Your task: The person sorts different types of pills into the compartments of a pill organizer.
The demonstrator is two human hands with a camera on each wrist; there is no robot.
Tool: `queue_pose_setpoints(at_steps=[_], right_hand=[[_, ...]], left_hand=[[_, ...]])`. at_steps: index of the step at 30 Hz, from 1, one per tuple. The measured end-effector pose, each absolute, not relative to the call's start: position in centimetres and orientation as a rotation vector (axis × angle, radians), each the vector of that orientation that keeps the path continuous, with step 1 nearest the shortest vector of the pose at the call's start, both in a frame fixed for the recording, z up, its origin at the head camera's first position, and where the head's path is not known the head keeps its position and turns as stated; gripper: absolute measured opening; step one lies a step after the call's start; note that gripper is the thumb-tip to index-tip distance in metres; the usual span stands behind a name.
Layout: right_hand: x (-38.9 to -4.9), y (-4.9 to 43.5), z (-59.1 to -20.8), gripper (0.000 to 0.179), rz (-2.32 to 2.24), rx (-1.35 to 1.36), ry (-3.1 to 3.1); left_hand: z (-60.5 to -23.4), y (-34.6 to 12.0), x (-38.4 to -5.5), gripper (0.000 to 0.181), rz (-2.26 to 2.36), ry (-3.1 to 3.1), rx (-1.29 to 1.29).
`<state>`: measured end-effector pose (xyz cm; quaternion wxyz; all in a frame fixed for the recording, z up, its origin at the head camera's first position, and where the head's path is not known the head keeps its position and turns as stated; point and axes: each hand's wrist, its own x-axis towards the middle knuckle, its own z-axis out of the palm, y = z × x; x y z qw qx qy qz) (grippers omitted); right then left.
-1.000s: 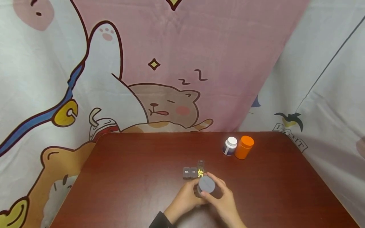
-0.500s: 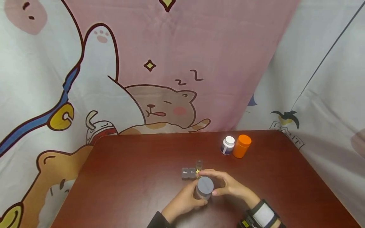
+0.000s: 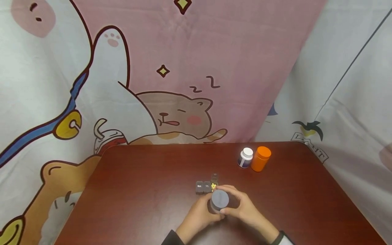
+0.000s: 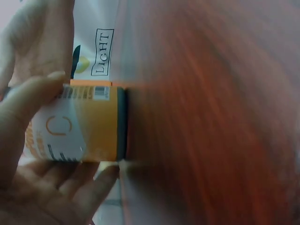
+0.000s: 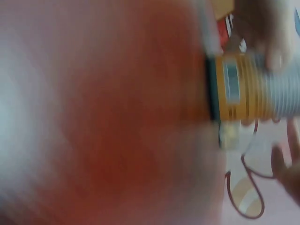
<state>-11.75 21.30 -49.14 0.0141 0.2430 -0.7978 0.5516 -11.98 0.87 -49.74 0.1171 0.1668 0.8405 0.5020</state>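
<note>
Both hands are at a pill bottle (image 4: 93, 126) with a grey lid (image 3: 220, 199) and a white and orange label bearing a large C. My left hand (image 3: 200, 211) grips its body, thumb on the near side and fingers round the far side. The right hand (image 3: 245, 209) has its thumb at the near edge of the lid and its forefinger reaching round the far edge. Just beyond the bottle lies a small dark pill organizer (image 3: 203, 186). Its right compartment stands open and holds yellow pills (image 3: 213, 186). Blur softens the right wrist view.
At the back right of the brown table (image 3: 147, 177) stand a white bottle (image 3: 245, 157) with a dark label and an orange bottle (image 3: 261, 159), side by side. Behind the table hangs a cartoon-printed cloth (image 3: 239, 68).
Half a second ago the right hand was turned sideways with its thumb off the lid; now it is back round the lid, as one second ago. The left hand keeps its grip.
</note>
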Motion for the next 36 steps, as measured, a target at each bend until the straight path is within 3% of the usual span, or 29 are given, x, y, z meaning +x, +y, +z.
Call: queue_pose_setpoints(at_steps=[7,13,18,28,36], right_hand=[[-8.6,17.2,-48.4,0.062,1.782,0.072,-2.358],[-7.8,15.7,-48.2,0.063,1.923,-0.052,-2.241],[-8.5,17.8,-48.0,0.067,1.893,0.272,-2.401],[-14.4,22.2,-47.0,0.071,2.199,1.426,-2.384],[-16.5,22.7,-46.7,0.069,2.231,1.663,-2.472]], left_hand=[[-49.4,1.2,-11.3,0.064,1.456,2.614,0.419],[-49.2,1.1,-11.4,0.064,1.467,2.593,0.435],[-49.3,0.1,-12.3,0.063,1.417,2.448,0.564],[-49.7,-0.9,-14.1,0.057,1.365,2.192,0.751],[-49.8,-0.8,-14.0,0.072,1.365,2.189,0.825]])
